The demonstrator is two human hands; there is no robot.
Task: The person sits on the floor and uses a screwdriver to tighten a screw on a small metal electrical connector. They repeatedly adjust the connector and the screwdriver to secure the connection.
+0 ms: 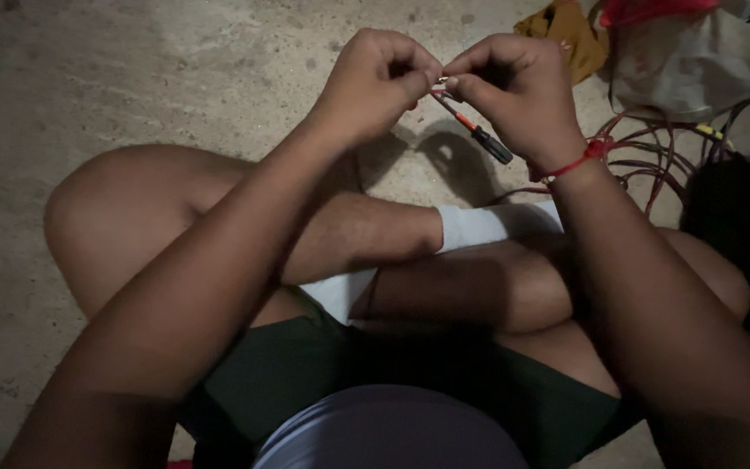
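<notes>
We see the left hand (pixel 375 82) and right hand (pixel 514 91) raised above crossed legs, fingertips pinched together on a small screwdriver (pixel 479 132); its tip is hidden between the fingers. Red cables (pixel 653 161) lie coiled at right, partly shadowed.

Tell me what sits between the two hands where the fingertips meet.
In the head view, the left hand and right hand pinch a small screwdriver between them; its dark handle hangs down toward the right wrist.
</notes>
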